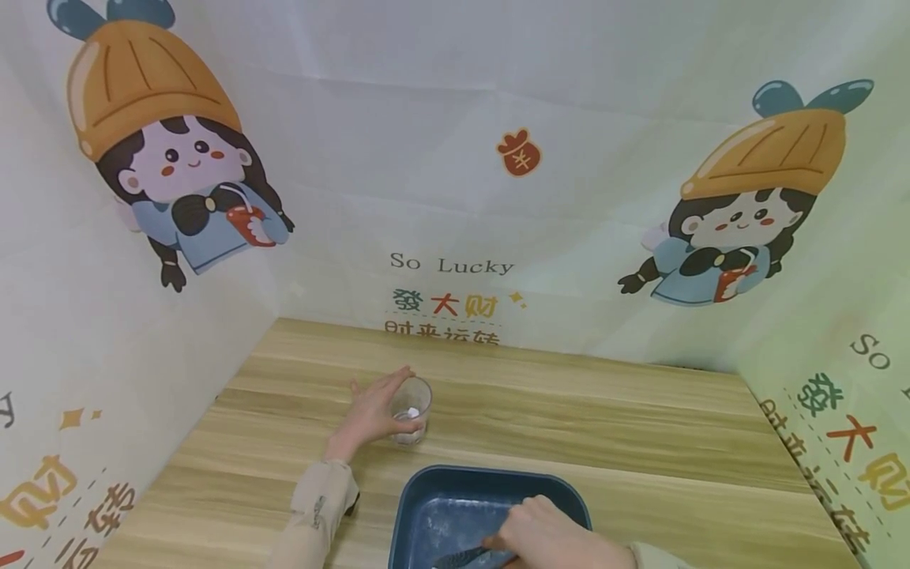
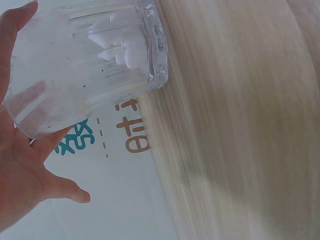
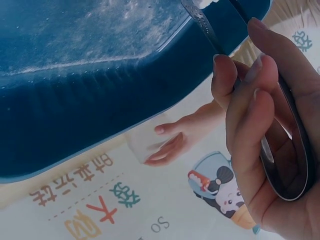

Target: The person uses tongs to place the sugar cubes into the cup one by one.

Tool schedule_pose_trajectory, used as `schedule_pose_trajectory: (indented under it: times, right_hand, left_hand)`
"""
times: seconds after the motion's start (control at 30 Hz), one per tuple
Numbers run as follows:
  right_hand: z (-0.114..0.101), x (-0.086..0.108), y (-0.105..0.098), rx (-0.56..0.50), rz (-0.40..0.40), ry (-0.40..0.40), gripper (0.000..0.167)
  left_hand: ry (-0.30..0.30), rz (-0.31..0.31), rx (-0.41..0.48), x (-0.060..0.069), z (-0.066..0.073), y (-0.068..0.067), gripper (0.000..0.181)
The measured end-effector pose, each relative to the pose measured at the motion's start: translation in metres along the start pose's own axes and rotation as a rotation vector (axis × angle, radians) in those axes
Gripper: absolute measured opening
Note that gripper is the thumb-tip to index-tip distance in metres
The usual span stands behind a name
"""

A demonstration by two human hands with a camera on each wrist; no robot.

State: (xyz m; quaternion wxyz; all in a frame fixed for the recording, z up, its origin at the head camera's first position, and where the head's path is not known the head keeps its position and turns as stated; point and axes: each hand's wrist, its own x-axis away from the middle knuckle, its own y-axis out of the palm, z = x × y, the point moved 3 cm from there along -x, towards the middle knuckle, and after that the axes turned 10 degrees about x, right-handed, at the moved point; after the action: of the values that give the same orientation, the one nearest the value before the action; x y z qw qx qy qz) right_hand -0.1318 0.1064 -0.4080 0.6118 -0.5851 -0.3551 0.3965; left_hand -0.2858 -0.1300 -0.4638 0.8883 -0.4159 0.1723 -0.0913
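Note:
The left hand (image 1: 373,412) grips a clear glass (image 1: 419,395) standing on the table, its fingers and thumb around the side. White lumps (image 2: 120,42) lie at the bottom of the glass (image 2: 60,75) in the left wrist view, where the left hand (image 2: 20,165) wraps its far end. Over the blue tray (image 1: 455,506), the right hand (image 1: 550,537) holds dark metal tongs (image 1: 462,557). From the right wrist, the tongs (image 3: 300,150) lie between the thumb and curled fingers of the right hand (image 3: 250,100), with a white piece (image 3: 205,2) between their tips, partly cut off by the frame.
A wood-grain table (image 1: 640,450) carries the tray below and to the right of the glass. Printed cloth walls (image 1: 455,197) enclose its back and both sides. The tray's raised rim (image 1: 498,471) stands between its inside and the glass.

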Motion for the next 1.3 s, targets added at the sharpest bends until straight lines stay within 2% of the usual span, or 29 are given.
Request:
schedule_pose_trajectory:
  times: [0.3, 0.43, 0.7, 0.87, 0.97, 1.07, 1.17, 1.3]
  right_hand:
    - [0.009, 0.006, 0.0, -0.189, -0.091, 0.137, 0.022]
    - [0.01, 0.006, 0.002, -0.2, -0.12, 0.177, 0.022]
    - [0.01, 0.006, 0.005, -0.194, -0.11, 0.172, 0.022]
    - [0.013, 0.007, 0.004, -0.247, -0.118, 0.208, 0.024]
    - [0.016, 0.006, 0.001, -0.197, -0.12, 0.21, 0.027]
    - [0.018, 0.003, -0.003, -0.082, -0.103, 0.191, 0.029]
    - [0.019, 0.001, -0.007, -0.016, -0.084, 0.173, 0.03]
    - [0.022, -0.002, -0.012, -0.026, -0.101, 0.181, 0.031]
  left_hand:
    - [0.014, 0.013, -0.018, -0.002, -0.001, 0.0, 0.087]
    - [0.012, 0.013, -0.014, -0.001, -0.001, 0.0, 0.086]
    - [0.01, 0.014, -0.004, -0.001, -0.001, -0.001, 0.086]
    - [0.006, 0.007, -0.01, 0.0, 0.0, 0.0, 0.086]
    - [0.002, 0.001, -0.021, 0.0, 0.0, 0.0, 0.085]
    - [0.0, -0.001, -0.016, 0.0, 0.0, 0.0, 0.085]
    - [-0.001, -0.002, -0.008, 0.0, 0.001, 0.0, 0.086]
    - [-0.006, -0.005, 0.001, 0.001, 0.001, -0.001, 0.086]
